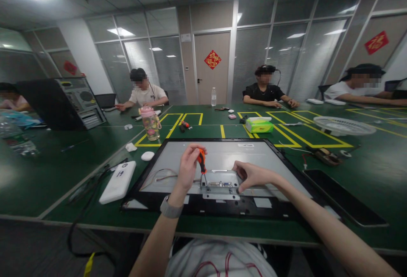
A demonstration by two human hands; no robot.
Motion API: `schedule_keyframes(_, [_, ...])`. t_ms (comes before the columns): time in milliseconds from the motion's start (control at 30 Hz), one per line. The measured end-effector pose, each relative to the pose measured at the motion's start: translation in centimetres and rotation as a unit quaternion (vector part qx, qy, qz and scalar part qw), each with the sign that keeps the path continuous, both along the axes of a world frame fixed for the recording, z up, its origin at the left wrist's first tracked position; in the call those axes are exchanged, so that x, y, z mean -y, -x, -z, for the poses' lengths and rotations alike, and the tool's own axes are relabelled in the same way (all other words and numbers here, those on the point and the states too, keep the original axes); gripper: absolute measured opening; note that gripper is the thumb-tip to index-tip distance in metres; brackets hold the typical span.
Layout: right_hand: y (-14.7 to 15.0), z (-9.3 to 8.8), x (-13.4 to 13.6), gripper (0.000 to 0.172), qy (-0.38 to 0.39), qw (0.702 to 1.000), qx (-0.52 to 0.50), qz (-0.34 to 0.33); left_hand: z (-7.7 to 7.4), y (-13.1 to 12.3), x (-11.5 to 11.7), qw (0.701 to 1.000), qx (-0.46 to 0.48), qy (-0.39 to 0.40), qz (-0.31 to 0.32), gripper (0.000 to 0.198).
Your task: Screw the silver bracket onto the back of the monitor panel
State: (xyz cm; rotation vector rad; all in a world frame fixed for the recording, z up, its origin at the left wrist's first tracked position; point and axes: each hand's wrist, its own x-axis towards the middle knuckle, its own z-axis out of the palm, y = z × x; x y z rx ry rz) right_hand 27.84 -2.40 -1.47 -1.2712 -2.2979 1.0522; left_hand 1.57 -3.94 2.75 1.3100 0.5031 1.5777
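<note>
A monitor panel (178,152) lies back-up on the green table in front of me, with a small metal circuit-board cover (219,181) near its lower middle. My left hand (187,167) is closed round an orange-handled screwdriver (201,161), held upright with its tip down on the cover's left side. At the cover's right edge, my right hand (251,175) rests with fingers curled and pressed on the metal. Thin wires (159,176) run across the panel to the left of the cover.
A white box (118,181) and a small white puck (147,156) lie left of the panel, a dark flat panel (343,198) to the right. Farther off: a pink-capped bottle (150,122), a green tissue box (259,125), a fan grille (343,125), a computer case (68,101). Several people sit around the table.
</note>
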Motion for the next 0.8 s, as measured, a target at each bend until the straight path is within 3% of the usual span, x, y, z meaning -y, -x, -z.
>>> schedule_keyframes(167, [-0.08,-0.18,0.2,0.069,0.0,1.0,-0.004,-0.008,0.41,0.27,-0.36,0.998,-0.034,-0.025,-0.056,0.026])
schedule_keyframes(367, [-0.03,-0.43,0.39,0.07,-0.001,1.0,0.007,-0.006,-0.32,-0.04,-0.03,1.0,0.018,0.011,0.02,0.031])
schedule_keyframes(600, [-0.27,-0.56,0.66,0.068,-0.018,1.0,0.011,-0.01,0.16,0.19,-0.44,0.998,-0.041,-0.034,-0.032,0.026])
schedule_keyframes(800, [-0.36,-0.44,0.62,0.067,-0.013,1.0,0.006,-0.014,-0.22,0.13,-0.15,0.999,-0.015,-0.006,0.039,0.029])
